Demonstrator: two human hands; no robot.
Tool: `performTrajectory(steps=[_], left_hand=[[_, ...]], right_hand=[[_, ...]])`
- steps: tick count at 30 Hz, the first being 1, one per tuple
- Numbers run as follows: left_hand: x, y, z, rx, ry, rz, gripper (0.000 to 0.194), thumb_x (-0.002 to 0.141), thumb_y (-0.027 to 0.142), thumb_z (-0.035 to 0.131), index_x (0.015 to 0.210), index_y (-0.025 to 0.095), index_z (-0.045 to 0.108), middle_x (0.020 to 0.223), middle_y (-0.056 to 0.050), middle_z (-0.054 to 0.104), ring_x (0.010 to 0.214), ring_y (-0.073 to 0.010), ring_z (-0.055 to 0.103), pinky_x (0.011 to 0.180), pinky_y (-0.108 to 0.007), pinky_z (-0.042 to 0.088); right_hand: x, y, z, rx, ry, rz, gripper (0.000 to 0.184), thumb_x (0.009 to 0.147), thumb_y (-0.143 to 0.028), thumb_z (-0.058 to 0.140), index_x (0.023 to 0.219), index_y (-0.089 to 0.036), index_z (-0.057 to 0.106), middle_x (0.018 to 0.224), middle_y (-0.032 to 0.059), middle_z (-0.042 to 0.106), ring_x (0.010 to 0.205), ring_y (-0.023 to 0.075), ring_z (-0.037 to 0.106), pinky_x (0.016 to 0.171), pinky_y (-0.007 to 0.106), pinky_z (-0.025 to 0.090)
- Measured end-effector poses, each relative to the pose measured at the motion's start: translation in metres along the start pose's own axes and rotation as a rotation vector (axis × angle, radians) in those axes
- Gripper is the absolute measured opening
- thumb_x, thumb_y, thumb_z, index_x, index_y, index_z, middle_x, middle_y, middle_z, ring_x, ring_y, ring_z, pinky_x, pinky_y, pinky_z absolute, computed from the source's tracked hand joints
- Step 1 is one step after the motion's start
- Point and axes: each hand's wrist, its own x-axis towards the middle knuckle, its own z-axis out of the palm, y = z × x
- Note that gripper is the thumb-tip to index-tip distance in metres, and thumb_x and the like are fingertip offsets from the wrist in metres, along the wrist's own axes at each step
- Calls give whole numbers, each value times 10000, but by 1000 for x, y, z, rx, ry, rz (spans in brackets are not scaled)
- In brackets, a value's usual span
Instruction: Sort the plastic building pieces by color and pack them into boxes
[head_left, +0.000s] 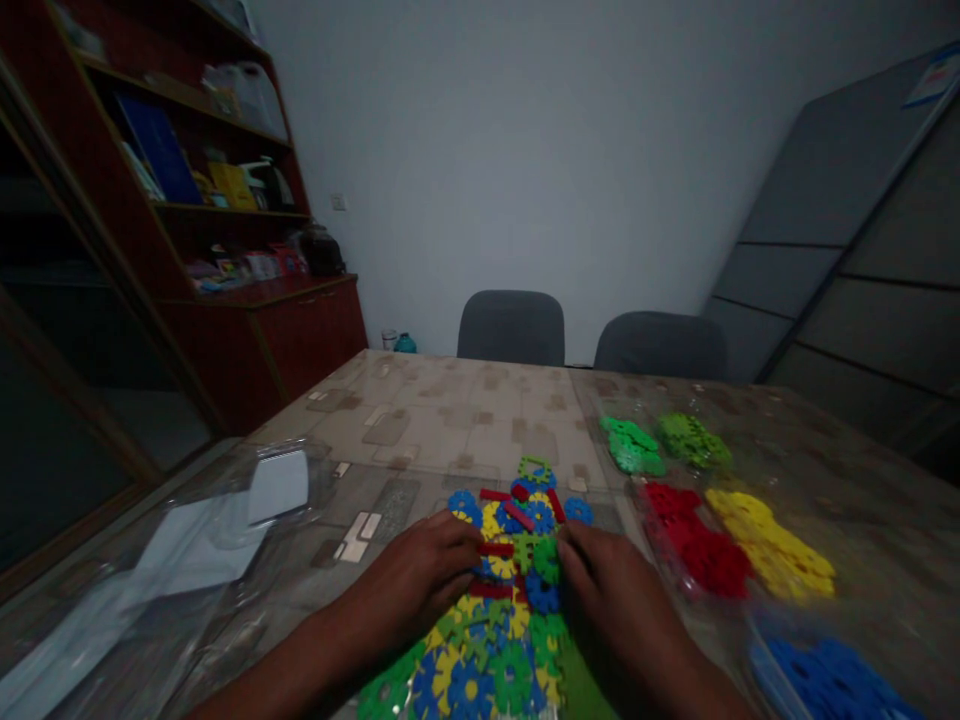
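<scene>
Left hand (416,572) and right hand (606,590) sit fingers narrow on the multicoloured plastic snap-together flower pieces (487,645) near the table (465,420) near edge, any grip on a piece impossible to tell.

Table (450,420), beige-and-brown block pattern, glossy surface. Toward near edge, centre: heap of interlocked plastic flower-shaped pieces (487,640), blue, yellow and green, with red bars among them. Along right side: bag of green pieces (632,447), just beside second bag of green pieces (694,441); below these, bag of red pieces (697,540) beside bag of yellow pieces (769,545); nearer, bag of blue pieces (825,680), cut off by frame. Along left side: crumpled clear plastic bag (187,560), white sheet inside.
</scene>
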Motion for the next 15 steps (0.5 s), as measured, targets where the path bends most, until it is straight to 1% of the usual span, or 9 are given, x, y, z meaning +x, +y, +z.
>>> performTrajectory(steps=[2, 4, 6, 8, 9, 11, 13, 15], left_hand=[[-1, -3, -5, -70, 44, -77, 224, 969, 249, 501, 1064, 236, 704, 1135, -77, 702, 1060, -266, 605, 946, -371, 451], [-2, -13, -10, -109, 98, -176, 201, 928, 254, 520, 1007, 221, 702, 1066, -76, 712, 1017, -269, 616, 929, -372, 458], [-3, -28, -15, -111, 139, -248, 191, 909, 283, 517, 916, 203, 691, 977, -85, 715, 938, -275, 629, 877, -381, 473], [-3, -42, -18, -114, 167, -299, 205, 899, 308, 507, 838, 190, 663, 909, -101, 714, 884, -284, 636, 830, -389, 481], [-4, -47, -19, -123, 175, -315, 205, 897, 315, 506, 809, 192, 644, 928, -111, 721, 904, -291, 640, 832, -390, 482], [-4, -52, -16, -148, 176, -327, 198, 888, 320, 530, 740, 205, 593, 1043, -128, 736, 987, -304, 639, 862, -389, 483], [-4, -50, -11, -174, 163, -322, 203, 868, 313, 575, 694, 213, 545, 1200, -121, 717, 1079, -310, 620, 904, -384, 476], [-5, -44, -6, -187, 148, -314, 160, 853, 289, 606, 720, 215, 558, 1281, -97, 691, 1119, -301, 604, 933, -375, 462]], right_hand=[[8, 12, 1, -50, 56, 30, 319, 1006, -290, 352, 862, -213, 626, 890, 67, 717, 845, 234, 678, 710, 308, 454], [16, 23, 5, -101, 105, 48, 332, 1005, -279, 329, 886, -194, 627, 958, 108, 703, 934, 260, 657, 798, 343, 465], [22, 32, 12, -118, 132, 66, 328, 999, -247, 320, 992, -163, 637, 1125, 166, 680, 1095, 297, 608, 919, 393, 449], [26, 36, 18, -115, 141, 69, 328, 989, -220, 337, 1103, -133, 632, 1282, 207, 626, 1228, 321, 541, 1008, 432, 411], [27, 36, 20, -106, 137, 59, 320, 983, -217, 358, 1122, -127, 633, 1313, 211, 613, 1252, 324, 524, 1028, 435, 399], [27, 35, 23, -76, 114, 18, 281, 973, -226, 414, 1091, -139, 654, 1259, 186, 649, 1204, 311, 553, 1015, 409, 413], [26, 33, 25, -39, 87, -27, 240, 962, -230, 462, 1054, -166, 675, 1175, 141, 689, 1120, 287, 589, 970, 374, 436], [26, 32, 25, -6, 64, -55, 231, 950, -216, 490, 1064, -173, 686, 1161, 126, 697, 1095, 279, 591, 946, 365, 440]])
